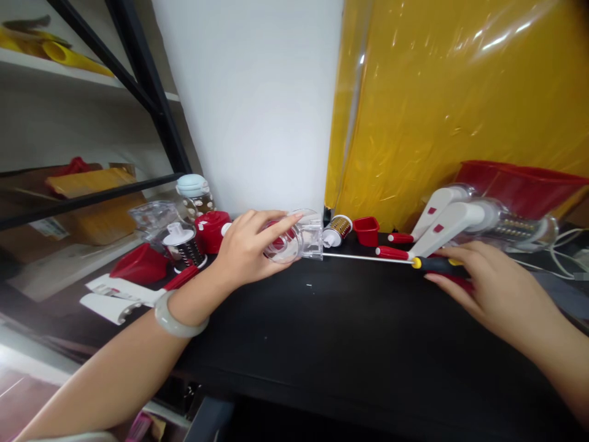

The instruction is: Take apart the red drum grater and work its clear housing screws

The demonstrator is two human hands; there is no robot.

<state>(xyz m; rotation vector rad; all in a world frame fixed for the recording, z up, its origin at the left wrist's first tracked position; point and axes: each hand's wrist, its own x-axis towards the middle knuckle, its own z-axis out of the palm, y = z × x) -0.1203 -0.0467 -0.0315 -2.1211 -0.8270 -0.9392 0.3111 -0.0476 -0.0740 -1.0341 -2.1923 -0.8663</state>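
My left hand (251, 245) is wrapped round a clear plastic rotary grater body (310, 233) with a reddish part showing through it. In my right hand (488, 282), the thumb and fingers close on the black and yellow handle of a screwdriver (435, 264). Its long metal shaft points left and meets the right edge of the clear body. Whether the tip goes inside or only lies against it, I cannot tell. Just behind lie a metal grater drum (339, 231) and a small red cup-shaped part (366, 231).
White crank handles with red grips (437, 224) stand at the right, beside red bins (519, 178). Left of my hand are a red base (212, 230), another drum (184, 247), a red pusher (139, 264), white handle parts (115, 294) and a blue-lidded jar (196, 190). A black table (345, 344) lies beneath.
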